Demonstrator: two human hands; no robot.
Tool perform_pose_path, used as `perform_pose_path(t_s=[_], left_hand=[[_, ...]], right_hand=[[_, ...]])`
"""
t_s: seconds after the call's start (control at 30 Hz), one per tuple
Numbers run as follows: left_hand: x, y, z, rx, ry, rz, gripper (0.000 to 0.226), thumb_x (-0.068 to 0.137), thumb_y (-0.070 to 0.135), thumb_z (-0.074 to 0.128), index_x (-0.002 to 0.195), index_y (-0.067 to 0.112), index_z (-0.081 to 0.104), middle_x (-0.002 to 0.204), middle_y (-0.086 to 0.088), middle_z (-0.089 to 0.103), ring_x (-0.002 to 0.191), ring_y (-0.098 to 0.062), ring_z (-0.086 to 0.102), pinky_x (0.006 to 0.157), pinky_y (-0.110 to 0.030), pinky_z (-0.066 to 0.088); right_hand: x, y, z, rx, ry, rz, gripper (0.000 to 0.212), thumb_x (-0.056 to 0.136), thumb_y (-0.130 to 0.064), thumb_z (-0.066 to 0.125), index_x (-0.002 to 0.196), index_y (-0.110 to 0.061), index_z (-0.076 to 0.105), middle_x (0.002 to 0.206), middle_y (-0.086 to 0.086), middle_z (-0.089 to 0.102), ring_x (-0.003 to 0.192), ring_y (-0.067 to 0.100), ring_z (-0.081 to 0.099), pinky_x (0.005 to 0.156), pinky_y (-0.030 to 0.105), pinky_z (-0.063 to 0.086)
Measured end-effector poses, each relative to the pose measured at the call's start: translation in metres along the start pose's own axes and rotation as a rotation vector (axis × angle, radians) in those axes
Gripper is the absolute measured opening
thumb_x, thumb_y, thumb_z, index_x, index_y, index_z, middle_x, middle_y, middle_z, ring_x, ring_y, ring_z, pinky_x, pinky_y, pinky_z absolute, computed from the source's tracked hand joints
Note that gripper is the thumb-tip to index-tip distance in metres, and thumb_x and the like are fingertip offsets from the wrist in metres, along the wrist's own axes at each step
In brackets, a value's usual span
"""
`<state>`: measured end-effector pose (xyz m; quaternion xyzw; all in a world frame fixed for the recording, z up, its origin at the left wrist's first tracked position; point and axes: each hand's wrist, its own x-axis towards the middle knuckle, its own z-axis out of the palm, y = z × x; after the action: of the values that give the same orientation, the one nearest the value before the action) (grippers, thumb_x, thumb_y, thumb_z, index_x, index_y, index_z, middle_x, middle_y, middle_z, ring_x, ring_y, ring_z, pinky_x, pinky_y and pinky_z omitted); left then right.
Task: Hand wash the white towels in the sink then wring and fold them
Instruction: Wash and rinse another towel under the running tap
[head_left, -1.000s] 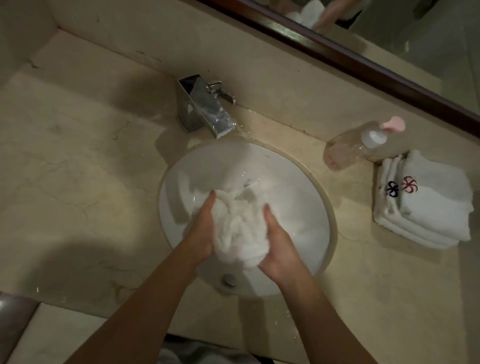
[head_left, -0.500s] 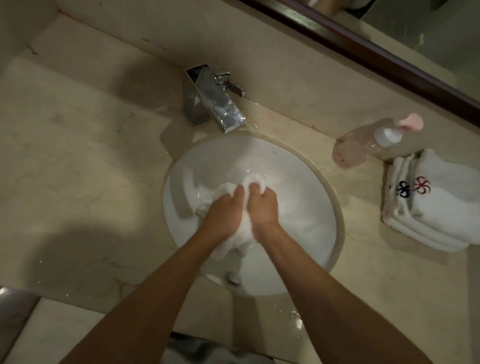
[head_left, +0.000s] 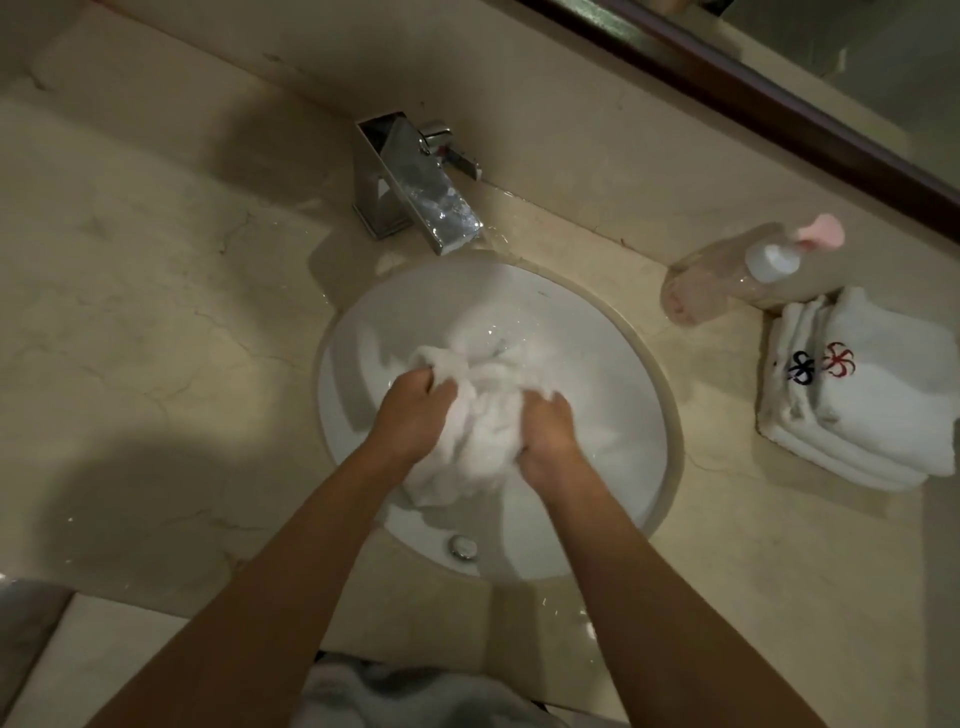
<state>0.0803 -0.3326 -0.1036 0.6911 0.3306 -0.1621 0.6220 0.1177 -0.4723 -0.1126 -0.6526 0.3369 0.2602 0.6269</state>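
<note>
The wet towel (head_left: 485, 415) sits bunched in the sink (head_left: 613, 374), near the bowl's middle, and both hands are on it: the left hand (head_left: 410, 415) grips its 9 o'clock flank, the right hand (head_left: 548, 441) its 3 o'clock flank, each with fingers (head_left: 434, 376) curled into the cloth. The wad runs long from 12 to 6 o'clock between the palms, its far end spilling toward the tap (head_left: 415, 187) and its near end hanging toward the overflow cap (head_left: 461, 546). So the cloth lies straight ahead of the knuckles and between them, with neither hand clearly nearer; any rub or squeeze to come would likely work across that short 9-to-3 axis, palms pressing toward each other. I judge this as the scrubbing stage, with wringing and folding not yet begun. Water appears to lie on the tap's flat spout, though whether it is running I cannot tell. The table (head_left: 156, 338) is pale veined stone, wet at the sink's rim around 12 and 6 o'clock. At 3 o'clock, well apart from the sink, a stack of folded towels (head_left: 883, 410) with stitched emblems lies beside a pump bottle (head_left: 748, 275). A dark-framed mirror (head_left: 779, 98) runs along the wall at 1 o'clock. The room is dim, and shadow falls on the stone at 8 o'clock.
</note>
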Motion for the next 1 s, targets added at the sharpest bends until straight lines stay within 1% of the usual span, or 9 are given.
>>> perform_pose_path(t_s=[0.1,0.17,0.23,0.3,0.4,0.5,0.67,0.8,1.0], left_hand=[[-0.006,-0.022,-0.016,-0.662,-0.019,-0.227,0.025,0.082,0.001,0.053,0.104,-0.002,0.064,0.092,-0.015,0.065,0.084,-0.027,0.063,0.061,-0.024,0.055],[-0.007,-0.035,-0.017,-0.965,-0.134,-0.367,0.045,0.074,0.013,0.059,0.117,-0.001,0.063,0.112,-0.017,0.066,0.098,-0.031,0.064,0.081,-0.034,0.056],[-0.003,-0.033,-0.010,-0.849,-0.167,-0.410,0.049,0.090,0.039,0.058,0.127,0.007,0.061,0.115,-0.012,0.068,0.103,-0.029,0.065,0.090,-0.039,0.051],[0.004,-0.023,0.002,-0.597,-0.183,-0.409,0.051,0.098,0.055,0.043,0.120,0.012,0.058,0.111,-0.005,0.065,0.100,-0.025,0.062,0.091,-0.040,0.050],[-0.001,-0.001,0.019,-0.250,-0.079,-0.311,0.040,0.103,0.047,0.038,0.105,0.012,0.057,0.097,-0.005,0.059,0.085,-0.021,0.056,0.083,-0.033,0.045],[-0.010,0.002,0.027,0.098,-0.040,-0.123,0.054,0.102,0.050,0.034,0.130,0.011,0.058,0.124,-0.011,0.063,0.108,-0.028,0.058,0.098,-0.034,0.042],[0.017,-0.008,0.016,0.112,-0.125,-0.193,0.057,0.106,0.045,0.023,0.145,0.007,0.041,0.143,-0.020,0.049,0.128,-0.033,0.050,0.107,-0.037,0.039],[-0.007,-0.002,0.023,0.146,-0.149,-0.138,0.063,0.104,0.052,0.020,0.143,0.012,0.047,0.135,-0.013,0.057,0.125,-0.029,0.053,0.094,-0.027,0.037],[0.000,0.004,0.015,0.169,-0.189,-0.107,0.073,0.095,0.068,0.030,0.119,0.008,0.063,0.105,-0.009,0.068,0.094,-0.026,0.064,0.070,-0.027,0.041]], right_hand=[[-0.022,-0.005,-0.039,0.342,-0.220,0.150,0.037,0.069,-0.004,0.072,0.106,0.005,0.068,0.113,0.023,0.065,0.108,0.036,0.063,0.099,0.041,0.047],[-0.038,-0.008,-0.054,0.513,-0.266,0.168,0.048,0.090,-0.026,0.056,0.126,0.005,0.063,0.135,0.025,0.059,0.131,0.041,0.052,0.115,0.050,0.034],[-0.046,-0.002,-0.046,0.544,-0.375,0.235,0.069,0.100,-0.053,0.044,0.142,0.001,0.051,0.149,0.024,0.047,0.139,0.039,0.044,0.121,0.049,0.026],[-0.051,0.001,-0.015,0.418,-0.439,0.269,0.081,0.091,-0.062,0.059,0.145,-0.003,0.050,0.150,0.021,0.047,0.138,0.034,0.047,0.121,0.045,0.029],[-0.040,0.006,0.022,-0.108,-0.102,0.133,0.059,0.088,-0.051,0.068,0.127,-0.007,0.064,0.119,0.015,0.071,0.111,0.029,0.067,0.103,0.043,0.051],[-0.015,-0.012,0.029,-0.593,0.135,-0.210,0.045,0.101,-0.046,0.047,0.115,-0.010,0.069,0.111,0.013,0.072,0.103,0.031,0.067,0.097,0.047,0.052],[-0.027,-0.008,0.037,-0.689,-0.096,-0.256,0.051,0.103,-0.045,0.045,0.124,-0.003,0.065,0.119,0.008,0.067,0.113,0.023,0.061,0.101,0.031,0.045],[-0.002,-0.006,0.027,-0.573,0.088,-0.107,0.052,0.104,-0.044,0.043,0.115,0.000,0.068,0.110,0.020,0.071,0.105,0.036,0.067,0.095,0.043,0.053],[-0.008,-0.003,0.020,-0.369,0.009,-0.092,0.033,0.104,-0.032,0.048,0.085,-0.012,0.066,0.076,0.008,0.066,0.076,0.026,0.066,0.069,0.029,0.051]])
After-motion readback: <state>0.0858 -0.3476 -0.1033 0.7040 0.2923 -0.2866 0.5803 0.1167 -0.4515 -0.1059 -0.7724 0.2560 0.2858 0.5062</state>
